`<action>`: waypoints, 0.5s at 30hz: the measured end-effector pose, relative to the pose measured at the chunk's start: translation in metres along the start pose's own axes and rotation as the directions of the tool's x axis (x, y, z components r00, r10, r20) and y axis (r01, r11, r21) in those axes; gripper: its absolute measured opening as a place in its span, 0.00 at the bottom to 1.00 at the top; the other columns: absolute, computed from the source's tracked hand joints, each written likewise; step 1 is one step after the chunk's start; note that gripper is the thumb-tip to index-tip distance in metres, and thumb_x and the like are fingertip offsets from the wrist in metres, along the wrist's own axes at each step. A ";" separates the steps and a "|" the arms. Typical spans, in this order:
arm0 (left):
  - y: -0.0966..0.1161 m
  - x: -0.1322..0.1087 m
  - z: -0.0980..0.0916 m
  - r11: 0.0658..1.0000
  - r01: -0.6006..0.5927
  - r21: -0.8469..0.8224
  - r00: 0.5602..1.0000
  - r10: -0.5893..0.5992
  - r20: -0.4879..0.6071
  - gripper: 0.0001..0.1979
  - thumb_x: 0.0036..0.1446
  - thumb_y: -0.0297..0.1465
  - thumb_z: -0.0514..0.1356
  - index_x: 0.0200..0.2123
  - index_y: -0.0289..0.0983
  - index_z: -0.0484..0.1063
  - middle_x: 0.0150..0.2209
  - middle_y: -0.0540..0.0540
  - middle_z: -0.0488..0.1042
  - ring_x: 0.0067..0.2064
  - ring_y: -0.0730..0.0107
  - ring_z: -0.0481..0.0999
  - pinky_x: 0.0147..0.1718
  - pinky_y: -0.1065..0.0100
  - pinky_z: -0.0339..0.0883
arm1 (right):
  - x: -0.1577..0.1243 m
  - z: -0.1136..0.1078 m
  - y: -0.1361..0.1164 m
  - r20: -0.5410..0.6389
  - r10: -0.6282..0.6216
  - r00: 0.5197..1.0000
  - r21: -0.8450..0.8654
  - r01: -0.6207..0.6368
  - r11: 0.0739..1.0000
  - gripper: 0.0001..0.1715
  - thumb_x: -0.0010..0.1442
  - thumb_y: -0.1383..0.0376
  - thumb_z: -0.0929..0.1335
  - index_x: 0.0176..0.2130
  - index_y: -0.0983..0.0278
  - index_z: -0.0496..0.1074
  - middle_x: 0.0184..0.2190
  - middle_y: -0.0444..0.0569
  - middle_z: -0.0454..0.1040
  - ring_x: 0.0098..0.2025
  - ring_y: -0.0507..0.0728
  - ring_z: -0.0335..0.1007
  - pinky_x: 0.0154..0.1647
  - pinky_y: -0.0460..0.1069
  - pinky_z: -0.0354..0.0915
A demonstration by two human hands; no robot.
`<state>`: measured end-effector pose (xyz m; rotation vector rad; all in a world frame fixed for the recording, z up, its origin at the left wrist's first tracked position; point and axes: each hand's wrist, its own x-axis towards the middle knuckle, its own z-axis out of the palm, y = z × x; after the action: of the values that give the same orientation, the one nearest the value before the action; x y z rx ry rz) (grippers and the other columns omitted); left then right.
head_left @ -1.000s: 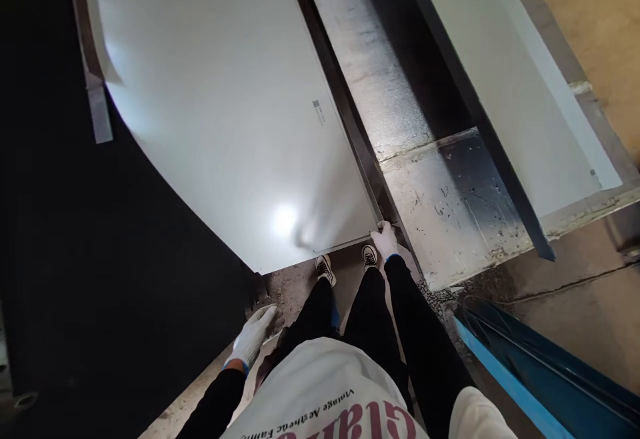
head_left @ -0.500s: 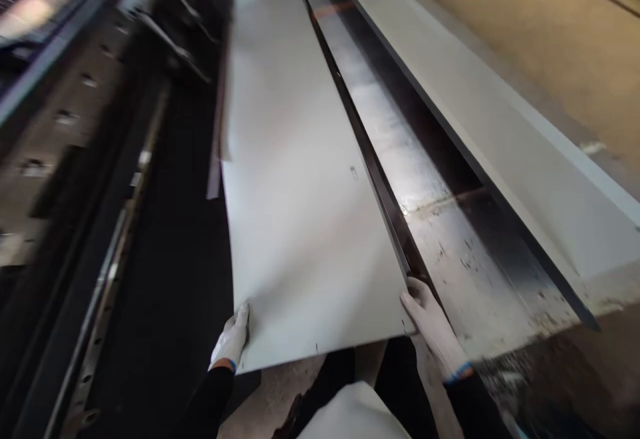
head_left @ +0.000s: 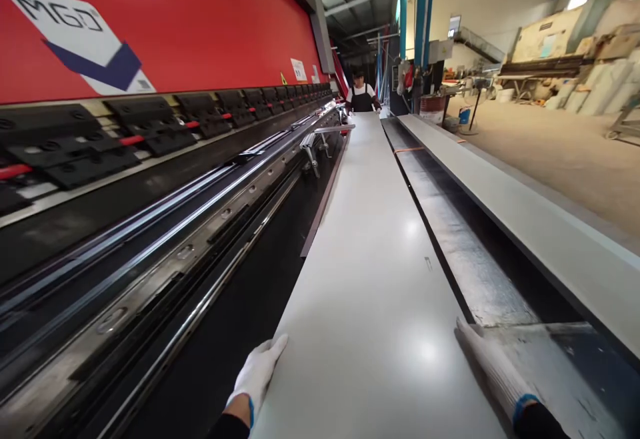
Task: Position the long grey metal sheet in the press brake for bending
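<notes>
A long, pale grey metal sheet stretches away from me, with a small slot near its right edge. My left hand, in a white knit glove with a blue cuff, is closed on the sheet's left edge, thumb on top and fingers out of sight below. Along the right edge, my right hand in the same kind of glove holds the sheet, its fingers partly hidden. At the far end a co-worker in a dark apron stands with both hands at the sheet.
On the left runs a large red press brake with a row of black clamps and a long bed rail. Another long folded pale panel lies to the right on a metal-topped table. Blue posts stand behind.
My view has swung up from the sheet's near end to the whole machine and the co-worker. The sheet's near edge has left the view, while both hands stay at its sides.
</notes>
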<state>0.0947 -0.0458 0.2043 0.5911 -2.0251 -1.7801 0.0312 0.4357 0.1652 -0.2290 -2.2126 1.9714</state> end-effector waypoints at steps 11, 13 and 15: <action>0.121 -0.122 0.046 0.974 -0.134 -0.185 0.991 0.130 -0.035 0.29 0.56 0.46 0.67 0.54 0.35 0.69 0.47 0.41 0.76 0.41 0.62 0.78 0.38 0.66 0.72 | -0.023 -0.140 -0.105 -0.186 -0.271 0.945 -0.161 0.243 0.957 0.25 0.64 0.46 0.65 0.45 0.64 0.72 0.37 0.41 0.76 0.40 0.54 0.75 0.39 0.47 0.67; 0.152 -0.147 0.053 0.964 -0.221 -0.150 0.973 0.227 0.025 0.26 0.57 0.46 0.65 0.52 0.35 0.70 0.45 0.42 0.76 0.39 0.61 0.78 0.38 0.64 0.72 | -0.012 -0.146 -0.089 -0.193 -0.223 0.956 -0.034 0.221 0.975 0.27 0.64 0.46 0.66 0.47 0.66 0.72 0.41 0.44 0.76 0.42 0.54 0.74 0.40 0.46 0.68; 0.185 -0.174 0.060 0.930 -0.357 0.091 0.934 0.356 0.025 0.24 0.59 0.49 0.61 0.48 0.35 0.71 0.40 0.45 0.76 0.38 0.61 0.77 0.37 0.64 0.69 | 0.004 -0.141 -0.063 -0.124 -0.134 0.983 0.175 0.154 0.972 0.32 0.62 0.46 0.67 0.51 0.70 0.70 0.48 0.51 0.74 0.43 0.55 0.74 0.40 0.44 0.68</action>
<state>0.1972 0.1190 0.3788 0.2199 -2.0734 -1.4806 0.0587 0.5655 0.2440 -0.1448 -1.9076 2.0157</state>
